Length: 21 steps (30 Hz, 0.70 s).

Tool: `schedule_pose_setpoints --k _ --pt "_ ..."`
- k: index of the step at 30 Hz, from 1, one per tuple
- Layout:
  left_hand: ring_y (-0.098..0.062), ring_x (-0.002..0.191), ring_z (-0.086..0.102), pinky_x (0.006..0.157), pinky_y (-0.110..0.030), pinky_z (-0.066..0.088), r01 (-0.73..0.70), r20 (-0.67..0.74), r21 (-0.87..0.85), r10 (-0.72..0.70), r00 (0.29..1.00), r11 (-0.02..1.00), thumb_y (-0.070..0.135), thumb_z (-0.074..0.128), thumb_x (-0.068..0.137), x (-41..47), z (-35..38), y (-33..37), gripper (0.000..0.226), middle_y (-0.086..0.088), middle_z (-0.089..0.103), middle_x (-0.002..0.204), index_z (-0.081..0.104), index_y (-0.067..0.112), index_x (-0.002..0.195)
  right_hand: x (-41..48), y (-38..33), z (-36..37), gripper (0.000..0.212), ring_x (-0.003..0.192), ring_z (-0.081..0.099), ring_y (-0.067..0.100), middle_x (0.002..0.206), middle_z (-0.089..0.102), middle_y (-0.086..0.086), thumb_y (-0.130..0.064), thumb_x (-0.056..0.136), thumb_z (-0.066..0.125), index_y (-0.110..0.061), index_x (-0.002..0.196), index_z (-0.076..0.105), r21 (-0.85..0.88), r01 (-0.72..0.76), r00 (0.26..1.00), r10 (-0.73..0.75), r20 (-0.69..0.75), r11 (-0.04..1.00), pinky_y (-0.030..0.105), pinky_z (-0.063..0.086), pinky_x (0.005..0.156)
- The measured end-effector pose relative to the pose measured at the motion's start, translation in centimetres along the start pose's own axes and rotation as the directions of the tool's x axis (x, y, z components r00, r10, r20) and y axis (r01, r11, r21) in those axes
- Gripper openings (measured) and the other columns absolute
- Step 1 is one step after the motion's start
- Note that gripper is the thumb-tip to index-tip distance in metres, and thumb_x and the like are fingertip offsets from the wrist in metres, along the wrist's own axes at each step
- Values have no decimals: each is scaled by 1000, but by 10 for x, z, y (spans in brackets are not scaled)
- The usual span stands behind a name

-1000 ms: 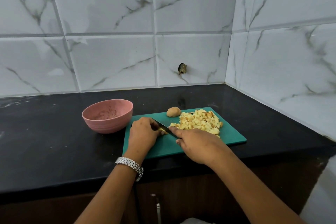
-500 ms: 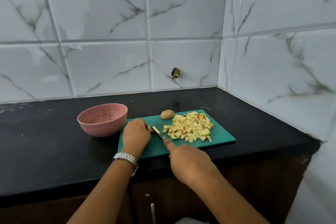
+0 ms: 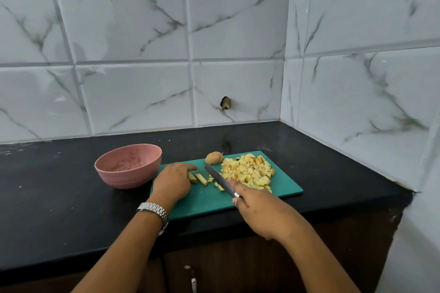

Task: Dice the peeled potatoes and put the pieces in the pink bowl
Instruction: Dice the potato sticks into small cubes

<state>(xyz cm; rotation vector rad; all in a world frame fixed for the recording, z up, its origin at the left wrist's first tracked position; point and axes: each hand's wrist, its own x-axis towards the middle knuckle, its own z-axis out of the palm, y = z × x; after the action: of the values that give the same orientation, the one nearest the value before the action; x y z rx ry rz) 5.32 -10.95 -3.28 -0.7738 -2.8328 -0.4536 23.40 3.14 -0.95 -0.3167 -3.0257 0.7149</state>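
Head camera looks down on a black bench [image 3: 59, 197] set into a corner of marble-patterned tiles. A green cutting board [image 3: 283, 191] lies at the near edge, and the pink bowl [image 3: 123, 179] stands just beside its left end, with a few pale smears inside it. On the far right part of the board sits a heap of diced potato [image 3: 250, 172], none of it in the bowl. A small whole potato [image 3: 214, 157] rests at the far edge, touching the heap's left side.

The left hand [image 3: 172, 179], with a metal watch [image 3: 154, 209] on its wrist, lies knuckles-up on the board, fingers curled down over the left end of some potato strips [image 3: 201, 178]. The right hand [image 3: 259, 209] is wrapped round the handle of a knife [image 3: 219, 179], forefinger laid along the back of the blade. The blade slants away to the far left, between the strips and the heap, with a few loose cubes at its left side.
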Motion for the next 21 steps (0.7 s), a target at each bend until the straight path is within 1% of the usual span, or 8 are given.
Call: schedule_pose_setpoints --k 2,3,5,7,9,16,19,21 --pt "-19 131 41 109 -35 34 -78 77 22 76 994 997 11 42 91 2 -2 1 51 4 46 143 50 38 134 0 1 1 51 83 55 11 122 55 1 -38 107 29 -47 154 11 27 11 1000 -11 4 1000 33 51 73" --pt "-18 129 42 109 -34 33 -111 101 33 107 989 993 15 43 90 3 -2 2 47 6 48 140 54 38 130 0 1 1 51 80 54 11 121 55 2 -37 107 29 -46 154 10 34 15 1000 -15 0 999 32 50 71" --pt "-16 119 47 104 -34 36 -130 73 54 126 989 990 26 48 88 3 0 2 32 8 54 130 62 38 115 1 2 3 52 79 52 10 122 54 2 -37 107 29 -45 154 10 37 18 1000 -18 -9 999 31 49 70" --pt "-16 113 48 98 -34 40 -129 -7 62 129 992 990 32 53 88 -1 2 5 19 10 55 123 63 36 104 2 1 7 52 85 54 10 126 52 2 -38 107 29 -46 154 9 27 16 1000 -16 -9 1000 31 50 77" --pt "-15 111 45 93 -33 43 -125 -62 75 130 990 989 32 54 92 -7 6 9 13 9 54 117 62 32 103 1 -1 10 52 96 55 11 130 51 3 -39 107 29 -46 154 10 8 9 1000 -8 -11 1000 32 51 86" --pt "-14 105 43 83 -31 45 -3 -173 22 6 985 1000 41 53 93 -27 13 20 18 6 53 106 61 27 104 -1 -7 19 51 96 56 16 113 56 2 -36 108 26 -43 155 8 -159 2 1000 -7 -30 987 36 50 81" --pt "-12 102 47 80 -28 45 32 -205 -76 -47 978 997 37 57 92 -33 17 19 17 6 59 104 64 28 104 -1 -10 20 52 97 56 17 113 55 3 -33 108 26 -42 156 7 -206 5 999 -12 -32 979 37 50 83" --pt "-12 101 51 82 -30 48 59 -205 -159 -91 975 986 34 62 90 -33 19 15 15 7 63 103 68 29 102 1 -12 22 54 97 56 18 111 54 2 -29 108 29 -41 156 6 -234 -7 1000 1 -28 972 37 50 82"
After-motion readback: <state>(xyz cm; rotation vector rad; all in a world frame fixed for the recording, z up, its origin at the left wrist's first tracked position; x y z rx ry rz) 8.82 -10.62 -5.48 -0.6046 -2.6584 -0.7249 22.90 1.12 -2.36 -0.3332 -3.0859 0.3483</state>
